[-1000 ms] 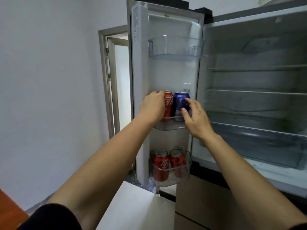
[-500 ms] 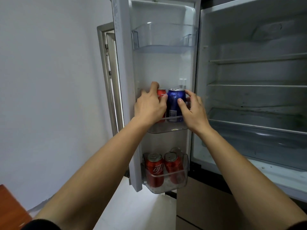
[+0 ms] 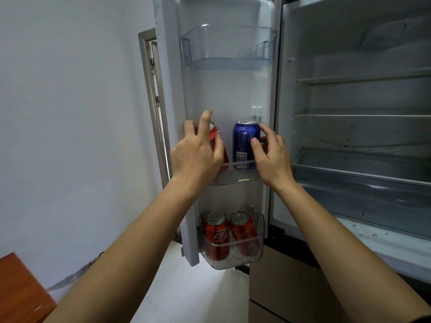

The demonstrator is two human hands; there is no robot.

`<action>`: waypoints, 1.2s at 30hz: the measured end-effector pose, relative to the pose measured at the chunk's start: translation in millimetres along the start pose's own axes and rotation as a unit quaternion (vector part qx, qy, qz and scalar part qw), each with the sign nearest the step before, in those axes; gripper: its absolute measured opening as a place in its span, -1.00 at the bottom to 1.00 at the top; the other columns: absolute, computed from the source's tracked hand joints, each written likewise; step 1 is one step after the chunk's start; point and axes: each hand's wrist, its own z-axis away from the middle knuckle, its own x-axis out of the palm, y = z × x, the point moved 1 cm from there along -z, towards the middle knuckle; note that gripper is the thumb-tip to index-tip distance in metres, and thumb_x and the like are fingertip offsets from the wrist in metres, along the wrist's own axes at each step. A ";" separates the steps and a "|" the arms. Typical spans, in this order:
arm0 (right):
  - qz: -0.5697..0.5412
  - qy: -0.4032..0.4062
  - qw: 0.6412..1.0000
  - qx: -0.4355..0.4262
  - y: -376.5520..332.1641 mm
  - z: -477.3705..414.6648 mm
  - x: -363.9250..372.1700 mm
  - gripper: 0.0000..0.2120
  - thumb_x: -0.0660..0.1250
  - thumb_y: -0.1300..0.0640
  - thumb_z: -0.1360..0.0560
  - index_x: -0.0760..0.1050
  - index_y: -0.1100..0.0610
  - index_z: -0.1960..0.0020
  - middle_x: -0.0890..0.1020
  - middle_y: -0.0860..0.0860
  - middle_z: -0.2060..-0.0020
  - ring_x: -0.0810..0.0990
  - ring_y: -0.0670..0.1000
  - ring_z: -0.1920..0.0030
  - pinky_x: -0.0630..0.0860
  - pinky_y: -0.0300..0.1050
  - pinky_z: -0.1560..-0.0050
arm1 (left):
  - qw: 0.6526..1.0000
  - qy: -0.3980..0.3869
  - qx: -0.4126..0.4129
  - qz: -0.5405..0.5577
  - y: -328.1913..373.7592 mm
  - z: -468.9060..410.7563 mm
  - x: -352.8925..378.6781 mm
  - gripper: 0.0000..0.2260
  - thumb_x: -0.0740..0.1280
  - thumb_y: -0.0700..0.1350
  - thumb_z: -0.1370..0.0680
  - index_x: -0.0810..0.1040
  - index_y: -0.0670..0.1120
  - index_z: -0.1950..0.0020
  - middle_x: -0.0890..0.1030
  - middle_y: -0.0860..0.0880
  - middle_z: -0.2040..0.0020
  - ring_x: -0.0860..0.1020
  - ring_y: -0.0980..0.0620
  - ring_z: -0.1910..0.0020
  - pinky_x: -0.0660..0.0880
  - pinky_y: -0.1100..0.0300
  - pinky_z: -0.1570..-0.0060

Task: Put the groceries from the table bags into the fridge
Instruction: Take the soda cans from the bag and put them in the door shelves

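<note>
Steadying cans on middle door shelf (image 3: 233, 181): my left hand (image 3: 198, 151), fingers spread, touches the leaning red can (image 3: 216, 135); my right hand (image 3: 272, 157) pinches the blue can (image 3: 245, 145). Risk: unsupported, red can could tip over the rail.

Red can (image 3: 214, 135), middle door shelf (image 3: 235, 177): largely hidden behind left hand (image 3: 196, 155), brand mark mostly covered
Blue can (image 3: 243, 145): right flank covered by right hand (image 3: 272, 157); label print too small to read
Fridge door (image 3: 168, 89): top cut off
Wooden table (image 3: 21, 292): only a corner in frame
</note>
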 end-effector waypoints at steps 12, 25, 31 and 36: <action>0.053 0.012 0.999 -0.010 -9.2 13.4 2.2 -0.52 0.14 -0.08 -0.66 0.26 0.02 -0.55 0.43 0.08 -0.37 0.46 0.04 -0.30 0.32 -0.16 -0.18 | 0.995 -0.063 -0.003 0.078 -10.2 13.9 -5.7 -0.55 0.11 0.06 -0.67 0.22 0.02 -0.56 0.23 -0.03 -0.56 0.42 -0.10 -0.37 0.43 0.05 -0.14; 0.092 0.080 0.989 -0.085 -30.2 40.8 22.8 -0.51 0.15 -0.12 -0.61 0.38 0.10 -0.45 0.36 0.11 -0.42 0.35 0.10 -0.40 0.26 0.07 -0.43 | 0.997 -0.072 -0.006 0.022 -42.4 52.2 -29.9 -0.48 0.11 0.10 -0.66 0.13 -0.01 -0.60 0.13 -0.01 -0.61 0.48 -0.08 -0.33 0.50 0.00 -0.04; 0.076 0.143 0.983 -0.089 -42.2 52.1 37.4 -0.52 0.18 -0.07 -0.61 0.37 0.13 -0.45 0.32 0.17 -0.47 0.28 0.14 -0.46 0.17 0.05 -0.47 | 0.996 -0.076 -0.047 -0.012 -84.2 64.2 -47.1 -0.48 0.06 0.13 -0.67 0.13 -0.01 -0.60 0.13 -0.05 -0.61 0.24 -0.05 -0.51 0.41 -0.04 -0.27; 0.099 0.195 0.962 -0.162 -99.9 72.1 66.9 -0.52 0.23 -0.06 -0.60 0.39 0.14 -0.44 0.33 0.24 -0.47 0.23 0.21 -0.49 0.16 0.25 -0.48 | 0.993 -0.063 -0.068 -0.069 -156.2 87.2 -90.2 -0.44 0.02 0.17 -0.63 0.20 -0.07 -0.57 0.18 -0.17 -0.58 0.20 -0.17 -0.52 0.26 -0.14 -0.41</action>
